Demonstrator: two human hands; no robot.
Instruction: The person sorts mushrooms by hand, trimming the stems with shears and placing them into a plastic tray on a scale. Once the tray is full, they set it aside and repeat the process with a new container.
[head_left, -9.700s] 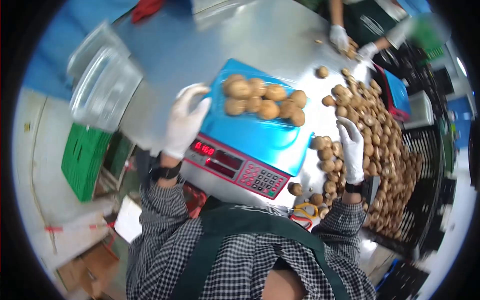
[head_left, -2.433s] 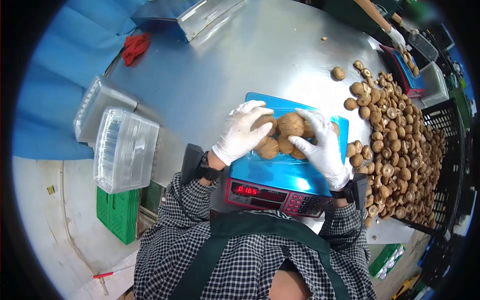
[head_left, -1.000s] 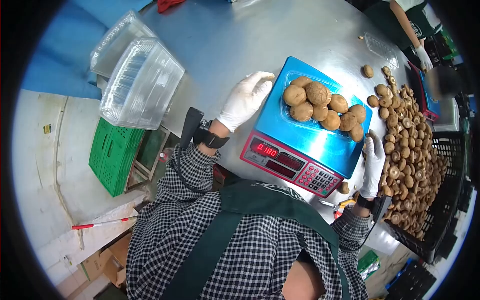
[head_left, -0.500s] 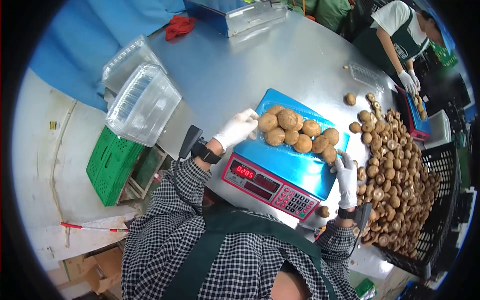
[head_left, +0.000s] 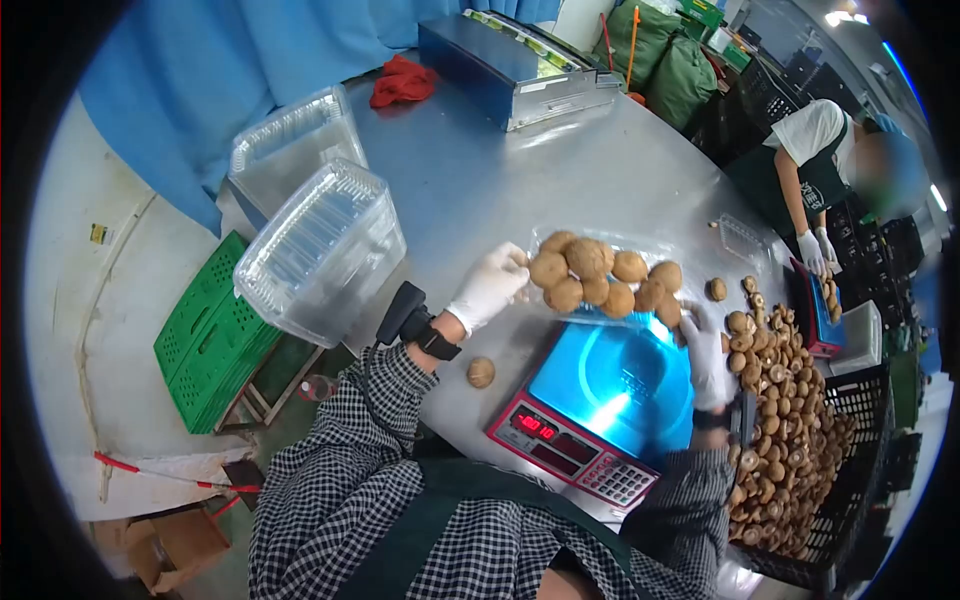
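A clear plastic tray (head_left: 545, 238) full of brown mushrooms (head_left: 590, 258) is held up beyond the far edge of the scale's blue platform. My left hand (head_left: 490, 290), in a white glove, grips its left end with closed fingers. At the right end, my right hand (head_left: 706, 350), also gloved and slightly blurred, holds the tray near the last mushrooms. Below and nearer to me stands the red scale (head_left: 575, 455) with its bare blue plate (head_left: 620, 375). Its red display reads about -0.010. One loose mushroom (head_left: 480, 372) lies on the table left of the scale.
Many mushrooms (head_left: 790, 430) are heaped beside a black crate (head_left: 860, 450) at right. Stacked clear trays (head_left: 320, 250) stand at left above green crates (head_left: 215, 335). A metal box (head_left: 510, 75) and red cloth (head_left: 403, 80) sit at the back. A co-worker (head_left: 800, 170) works far right.
The mushroom tray has been lifted off the scale and moved away from me by both hands. The display dropped from 0.285 to about -0.010. My view has shifted too.
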